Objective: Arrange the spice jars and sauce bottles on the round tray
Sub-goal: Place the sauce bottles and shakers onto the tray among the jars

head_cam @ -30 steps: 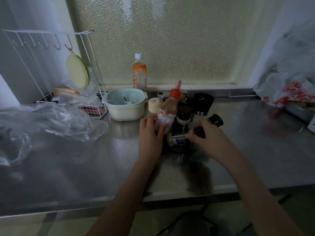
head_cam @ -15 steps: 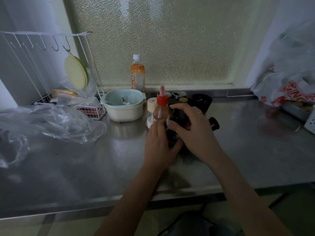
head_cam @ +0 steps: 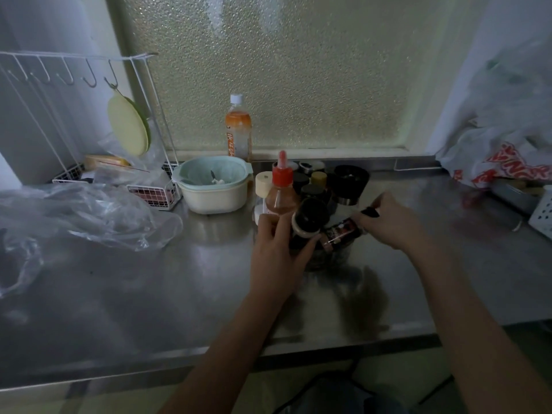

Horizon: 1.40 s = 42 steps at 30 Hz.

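Head view: a dark-capped jar (head_cam: 307, 224) is gripped by the left hand (head_cam: 276, 255), fingers closed around it, and a tilted dark sauce bottle (head_cam: 343, 230) is held at its cap by the right hand (head_cam: 388, 222). Both are at the front of the crowded cluster near the back edge of the steel counter (head_cam: 149, 294); the round tray is mostly hidden. It seems the bottle must next be stood upright. The room is dim, with a frosted window (head_cam: 283, 70) behind.
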{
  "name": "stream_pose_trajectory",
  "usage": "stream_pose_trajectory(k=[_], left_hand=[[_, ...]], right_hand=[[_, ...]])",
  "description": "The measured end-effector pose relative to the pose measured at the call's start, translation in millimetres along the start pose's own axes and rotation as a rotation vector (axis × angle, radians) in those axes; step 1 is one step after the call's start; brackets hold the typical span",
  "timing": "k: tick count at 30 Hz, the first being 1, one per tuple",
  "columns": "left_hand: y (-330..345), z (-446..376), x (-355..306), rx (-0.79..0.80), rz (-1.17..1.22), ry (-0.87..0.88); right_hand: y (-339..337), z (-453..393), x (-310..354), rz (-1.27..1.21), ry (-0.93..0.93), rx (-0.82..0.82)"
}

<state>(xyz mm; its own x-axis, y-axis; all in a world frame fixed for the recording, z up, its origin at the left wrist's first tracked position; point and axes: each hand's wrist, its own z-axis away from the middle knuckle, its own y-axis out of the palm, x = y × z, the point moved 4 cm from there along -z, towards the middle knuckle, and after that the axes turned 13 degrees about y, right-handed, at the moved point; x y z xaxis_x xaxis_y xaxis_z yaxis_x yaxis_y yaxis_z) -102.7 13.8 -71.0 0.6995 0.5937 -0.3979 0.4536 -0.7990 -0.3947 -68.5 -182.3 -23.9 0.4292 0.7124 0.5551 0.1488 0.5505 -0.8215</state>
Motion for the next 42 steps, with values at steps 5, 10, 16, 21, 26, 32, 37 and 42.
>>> stream_pose_trajectory(k=[5, 10, 16, 21, 26, 32, 37, 42], left_hand=[[0.1, -1.6, 0.0, -0.01, 0.003, -0.005], [2.0, 0.1, 3.2, 0.016, 0.126, -0.086], [-2.8, 1.7, 6.0, 0.002, 0.122, -0.218], [-1.5, -0.2, 5.9, 0.009, 0.085, -0.278], [-1.0, -0.3, 4.2, 0.004, 0.064, -0.29], [1.5, 1.0, 5.9, 0.012, 0.052, -0.294], [0.4, 0.7, 7.1, 0.015, 0.085, -0.291], [1.4, 1.1, 10.6, 0.008, 0.098, -0.301]], right_hand=[[5.7, 27.7, 11.2, -0.209, -0.239, -0.098], [32.1, 59.8, 41.8, -0.344, -0.49, -0.028], [27.1, 45.2, 28.9, -0.488, -0.491, -0.172], [14.0, 2.9, 1.0, -0.492, -0.266, -0.309], [41.9, -13.8, -3.2, -0.454, -0.224, -0.233], [43.9, -15.7, -2.1, -0.426, -0.247, -0.331], [23.4, -4.1, 13.7, -0.375, -0.305, -0.492], [-8.6, -5.2, 72.5, 0.144, -0.619, -0.63]])
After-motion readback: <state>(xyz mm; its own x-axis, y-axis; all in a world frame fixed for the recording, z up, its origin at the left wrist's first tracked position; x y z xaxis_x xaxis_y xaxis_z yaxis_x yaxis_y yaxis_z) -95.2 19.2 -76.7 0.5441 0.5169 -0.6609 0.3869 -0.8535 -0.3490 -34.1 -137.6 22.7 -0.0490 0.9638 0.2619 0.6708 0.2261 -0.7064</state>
